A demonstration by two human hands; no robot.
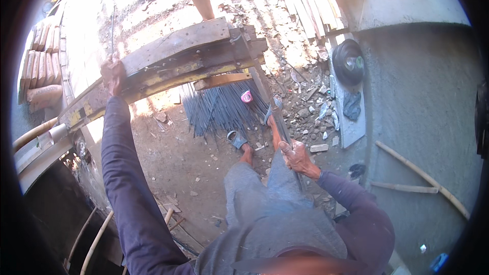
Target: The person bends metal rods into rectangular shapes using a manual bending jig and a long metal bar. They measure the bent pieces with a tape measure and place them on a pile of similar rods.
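In the head view, the left hand (pixel 113 74), at ten o'clock, is resting against the timber bench (pixel 178 40), fingers curled tight, apparently steadying a thin rod (pixel 113 25). At four o'clock, the right hand (pixel 298 158) is clasping a long metal bar (pixel 266 89), fingers wrapped round; its far end is meeting the bench near twelve, probably for leverage.

A long metal bar (pixel 262 86) slants across the right end of a worn wooden bench (pixel 175 42); a thin, straight rod (pixel 112 28) extends beyond the bench's far edge at left.
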